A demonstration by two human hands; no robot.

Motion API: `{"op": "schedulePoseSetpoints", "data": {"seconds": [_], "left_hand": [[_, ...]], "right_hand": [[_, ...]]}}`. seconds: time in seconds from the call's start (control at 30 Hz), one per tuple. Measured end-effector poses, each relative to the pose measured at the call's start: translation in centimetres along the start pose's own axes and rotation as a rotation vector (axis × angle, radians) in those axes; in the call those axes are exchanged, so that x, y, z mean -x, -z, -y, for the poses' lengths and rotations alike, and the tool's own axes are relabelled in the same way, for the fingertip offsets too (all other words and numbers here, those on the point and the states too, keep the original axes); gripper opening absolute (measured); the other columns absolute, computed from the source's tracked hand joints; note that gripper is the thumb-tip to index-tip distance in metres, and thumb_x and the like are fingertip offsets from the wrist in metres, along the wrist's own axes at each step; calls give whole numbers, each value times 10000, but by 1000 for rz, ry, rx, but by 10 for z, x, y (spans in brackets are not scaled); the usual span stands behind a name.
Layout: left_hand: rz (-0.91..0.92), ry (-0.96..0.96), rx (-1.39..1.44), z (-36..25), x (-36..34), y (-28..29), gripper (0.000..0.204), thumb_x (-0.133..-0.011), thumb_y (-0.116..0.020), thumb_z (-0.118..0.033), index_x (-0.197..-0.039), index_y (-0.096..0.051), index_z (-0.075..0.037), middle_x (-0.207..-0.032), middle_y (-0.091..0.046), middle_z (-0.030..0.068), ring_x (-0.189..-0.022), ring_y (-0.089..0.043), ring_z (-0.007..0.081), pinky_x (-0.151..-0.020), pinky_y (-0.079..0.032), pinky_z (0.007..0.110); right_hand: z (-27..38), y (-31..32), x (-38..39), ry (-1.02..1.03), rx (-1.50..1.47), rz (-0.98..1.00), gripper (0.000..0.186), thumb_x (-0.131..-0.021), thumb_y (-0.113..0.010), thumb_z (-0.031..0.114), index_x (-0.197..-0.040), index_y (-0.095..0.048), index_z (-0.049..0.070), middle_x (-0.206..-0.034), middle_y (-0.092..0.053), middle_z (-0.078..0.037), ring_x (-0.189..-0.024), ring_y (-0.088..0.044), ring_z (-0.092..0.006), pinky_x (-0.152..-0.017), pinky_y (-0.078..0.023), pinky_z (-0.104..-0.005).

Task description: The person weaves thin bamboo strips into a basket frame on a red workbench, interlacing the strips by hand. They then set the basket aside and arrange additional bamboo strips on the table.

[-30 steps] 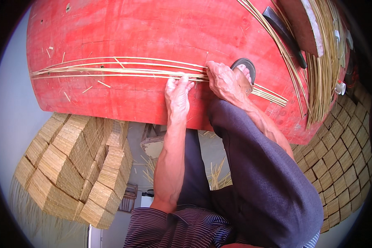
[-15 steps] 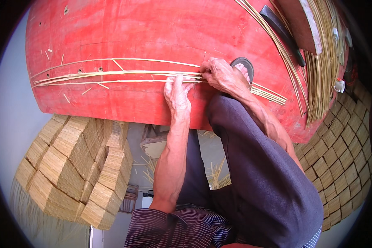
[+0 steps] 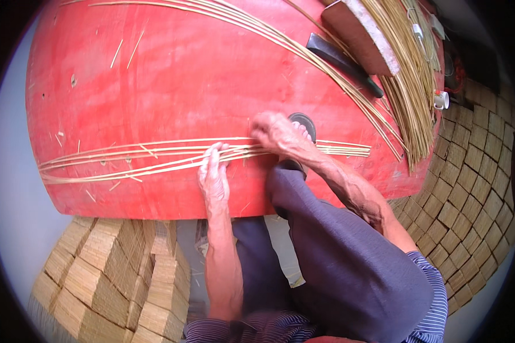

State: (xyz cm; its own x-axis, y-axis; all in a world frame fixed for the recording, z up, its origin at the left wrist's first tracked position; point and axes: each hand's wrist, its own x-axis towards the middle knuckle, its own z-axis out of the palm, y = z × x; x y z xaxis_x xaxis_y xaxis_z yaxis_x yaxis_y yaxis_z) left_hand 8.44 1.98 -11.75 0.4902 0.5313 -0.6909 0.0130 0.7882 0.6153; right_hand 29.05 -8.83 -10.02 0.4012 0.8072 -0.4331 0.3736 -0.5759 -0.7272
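Several long, thin, straw-coloured cane strips (image 3: 177, 151) lie across the red board, fanned out toward the left. My left hand (image 3: 214, 177) is closed at the strips, its fingertips and thumb about them. Just right of it, my right hand (image 3: 277, 134) is over the strips beside my foot; motion smears its curled fingers, and I cannot make out what they hold. My sandalled foot (image 3: 303, 124) rests on the board, and the strips pass by it. Their right ends (image 3: 349, 150) stick out beyond the foot.
On the red board (image 3: 171, 97), more long strips (image 3: 269, 30) curve along the far side. A dark-handled knife (image 3: 343, 64), a brown block (image 3: 360, 37) and a thick bundle of stalks (image 3: 409, 97) lie at right, near a white cup (image 3: 441, 100). Woven bundles (image 3: 114, 274) stand at left.
The view has shifted, showing more of the board's far side. The strips by my left hand are spread wider. My right hand has become blurred with motion.
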Motion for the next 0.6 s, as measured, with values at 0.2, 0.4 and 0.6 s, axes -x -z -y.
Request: {"op": "schedulePoseSetpoints", "data": {"seconds": [0.2, 0.4, 0.6], "left_hand": [[29, -139, 170, -26, 2, -9, 440, -1012, -528, -292, -1323, -525, 19, -1224, -636, 185, -1183, -591, 290, -1056, -422, 432], [-16, -237, 349, -43, 6, -4, 556, -1019, -458, -448, -1335, -517, 5, -1287, -595, 226, -1241, -542, 366, -1119, -363, 493], [-3, -183, 660, -47, 3, 12, 646, -1008, -418, -544, -1338, -521, 2, -1324, -578, 235, -1291, -501, 391, -1166, -306, 529]], "right_hand": [[-75, 101, -25, 53, 656, -615, 31, -802, -568, 66, -828, -551, 64, -814, -602, -168, -766, -614, -359, -614, -504, -465], [-103, 125, -24, -125, 863, -501, 57, -835, -530, 57, -883, -558, 42, -825, -616, -180, -765, -643, -367, -644, -532, -500], [-112, 133, -25, -36, 861, -369, 67, -815, -523, 46, -870, -557, 31, -810, -618, -186, -762, -647, -367, -634, -528, -486]]}}
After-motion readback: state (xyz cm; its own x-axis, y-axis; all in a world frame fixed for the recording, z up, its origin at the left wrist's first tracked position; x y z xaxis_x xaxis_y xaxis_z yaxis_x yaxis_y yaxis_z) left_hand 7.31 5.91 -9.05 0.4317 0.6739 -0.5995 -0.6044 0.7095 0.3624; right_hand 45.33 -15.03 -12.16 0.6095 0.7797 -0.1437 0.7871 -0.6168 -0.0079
